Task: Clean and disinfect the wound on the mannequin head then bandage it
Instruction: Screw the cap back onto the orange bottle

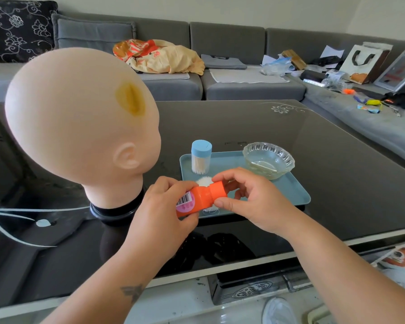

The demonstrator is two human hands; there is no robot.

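A bald mannequin head (pixel 80 127) stands on a black base at the left of the dark glass table, with a yellow-stained wound (pixel 130 99) on its crown. My left hand (pixel 159 211) grips the body of an orange bottle (pixel 197 199), held tilted over the near edge of a light blue tray (pixel 297 192). My right hand (pixel 250 199) pinches the bottle's orange cap (pixel 218 192) between thumb and fingers. On the tray stand a blue-lidded jar of cotton swabs (pixel 201 157) and a glass bowl (pixel 268 160) holding a swab. Something white (pixel 204 182) lies partly hidden behind the bottle.
The dark glass table (pixel 313 136) extends to the right and far side. A grey sofa (pixel 232 43) behind it carries a bag, papers and clutter. White cables (pixel 21 211) run across the table's left side.
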